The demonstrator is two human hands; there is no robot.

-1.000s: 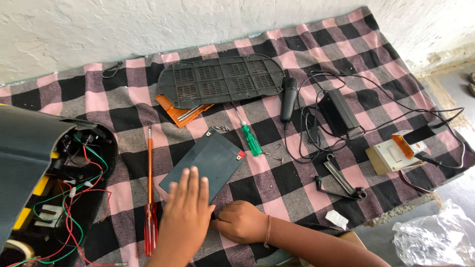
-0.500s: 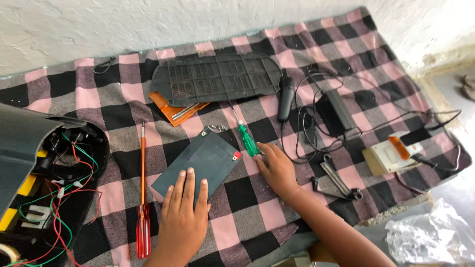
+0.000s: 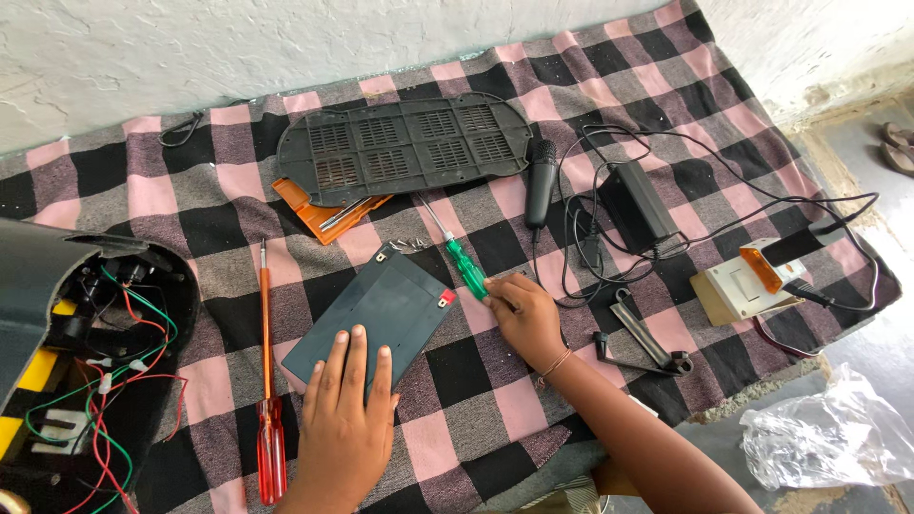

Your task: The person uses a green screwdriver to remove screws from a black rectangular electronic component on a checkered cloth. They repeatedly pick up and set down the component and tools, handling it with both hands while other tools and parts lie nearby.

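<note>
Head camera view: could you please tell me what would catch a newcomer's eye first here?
Probably the two hands at the middle of the pink and black checked cloth: the left hand lies flat on a dark flat battery, while the right hand touches a green-handled screwdriver beside it. At the left edge, an opened black housing spills red and green wires.
</note>
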